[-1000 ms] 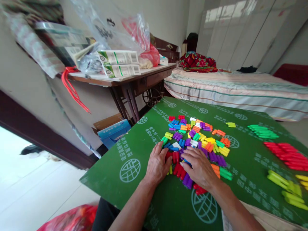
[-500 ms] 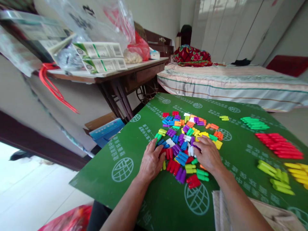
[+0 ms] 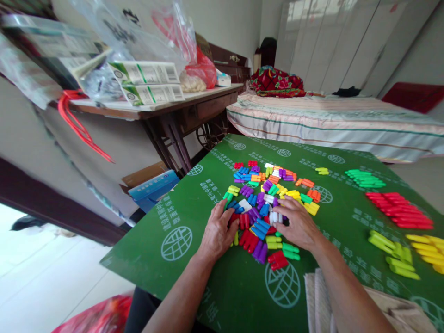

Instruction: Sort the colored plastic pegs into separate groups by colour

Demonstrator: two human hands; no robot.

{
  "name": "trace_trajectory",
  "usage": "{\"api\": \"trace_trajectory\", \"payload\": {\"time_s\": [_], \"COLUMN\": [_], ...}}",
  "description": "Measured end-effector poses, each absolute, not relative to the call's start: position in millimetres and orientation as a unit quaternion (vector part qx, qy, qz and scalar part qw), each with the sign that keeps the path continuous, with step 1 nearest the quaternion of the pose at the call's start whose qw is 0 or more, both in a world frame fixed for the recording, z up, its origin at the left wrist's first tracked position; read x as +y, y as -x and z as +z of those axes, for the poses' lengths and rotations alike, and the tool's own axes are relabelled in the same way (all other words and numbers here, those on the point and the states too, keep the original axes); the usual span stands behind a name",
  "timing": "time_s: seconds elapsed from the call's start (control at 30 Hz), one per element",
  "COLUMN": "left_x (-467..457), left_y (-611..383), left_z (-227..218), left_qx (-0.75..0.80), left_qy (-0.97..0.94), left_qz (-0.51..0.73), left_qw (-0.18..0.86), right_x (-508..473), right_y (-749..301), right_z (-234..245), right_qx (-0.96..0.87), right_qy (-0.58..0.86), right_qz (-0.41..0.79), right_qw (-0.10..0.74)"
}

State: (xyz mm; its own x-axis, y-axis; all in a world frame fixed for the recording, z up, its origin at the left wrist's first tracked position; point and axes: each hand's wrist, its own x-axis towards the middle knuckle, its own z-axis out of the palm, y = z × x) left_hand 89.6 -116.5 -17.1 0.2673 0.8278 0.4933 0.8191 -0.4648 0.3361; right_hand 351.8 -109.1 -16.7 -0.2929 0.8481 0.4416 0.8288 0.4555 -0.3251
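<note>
A heap of small coloured plastic pieces [image 3: 270, 194] lies in the middle of a green printed board [image 3: 194, 249]. My left hand [image 3: 217, 230] rests flat on the heap's near left edge, fingers spread over red pieces [image 3: 249, 238]. My right hand [image 3: 297, 222] lies on the heap's near right side, its fingers curled on white pieces [image 3: 275, 216]. Whether they grip one I cannot make out. Sorted rows lie to the right: green pieces [image 3: 366, 178], red pieces [image 3: 398, 210], lime pieces [image 3: 393, 254] and yellow pieces [image 3: 428, 247].
A wooden table [image 3: 173, 108] at the left carries boxes and plastic bags. A bed with striped bedding [image 3: 333, 125] stands behind the board. A blue box [image 3: 152, 187] lies on the floor under the table. Folded cloth [image 3: 364, 305] sits by my right forearm.
My right hand moved from the heap's near middle up to its right side, then drew slightly back toward the white pieces. Pieces it had covered now show. My left hand stayed put.
</note>
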Motion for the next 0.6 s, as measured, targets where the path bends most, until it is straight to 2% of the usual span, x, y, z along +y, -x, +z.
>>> {"api": "trace_trajectory", "payload": {"time_s": [0.37, 0.47, 0.6], "left_x": [-116, -115, -115], "left_y": [-85, -84, -84], "left_z": [-17, -18, -20], "left_qx": [0.510, 0.521, 0.526], "left_qy": [-0.789, -0.780, -0.773], "left_qz": [0.339, 0.343, 0.352], "left_qw": [0.056, 0.047, 0.040], "right_x": [-110, -111, -109], "right_y": [-348, -347, -349], "right_z": [-3, -4, -9], "right_qx": [-0.804, -0.798, -0.766], "right_qy": [0.547, 0.546, 0.549], "right_qz": [-0.017, -0.041, -0.078], "right_qw": [0.234, 0.251, 0.325]}}
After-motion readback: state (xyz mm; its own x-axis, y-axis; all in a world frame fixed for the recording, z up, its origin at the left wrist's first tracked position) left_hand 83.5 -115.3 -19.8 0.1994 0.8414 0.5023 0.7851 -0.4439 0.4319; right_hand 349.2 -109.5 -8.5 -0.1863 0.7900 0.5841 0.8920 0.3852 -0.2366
